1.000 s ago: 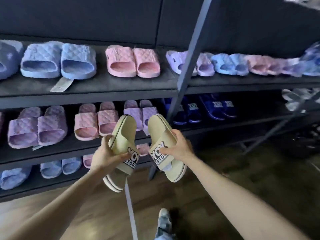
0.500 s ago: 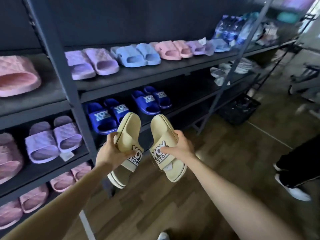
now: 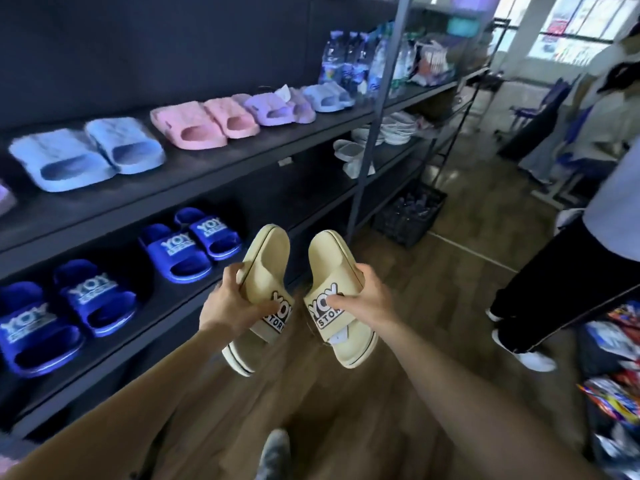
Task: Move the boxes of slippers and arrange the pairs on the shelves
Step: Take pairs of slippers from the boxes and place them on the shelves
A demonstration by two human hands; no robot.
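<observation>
You are in a footwear shop or its stockroom. A dark metal shelving unit (image 3: 214, 173) with open tiers runs along your left. On its upper shelf, foam slippers sit in a row of pairs: a light blue pair (image 3: 86, 154), a pink pair (image 3: 204, 128), then a lilac pair (image 3: 277, 109) with a paper tag (image 3: 283, 92). The shelf below carries dark blue pairs (image 3: 176, 251) printed with a "YOY" logo, as is the beige pair (image 3: 329, 261) you carry. Toward the shelves' far end lie stacked white slippers (image 3: 394, 128) and packs of bottled water (image 3: 341, 60). A black crate (image 3: 405, 220) stands on the wood floor (image 3: 485, 209). Another person (image 3: 571, 265) stands to your right, near colourful packets (image 3: 609, 396).
</observation>
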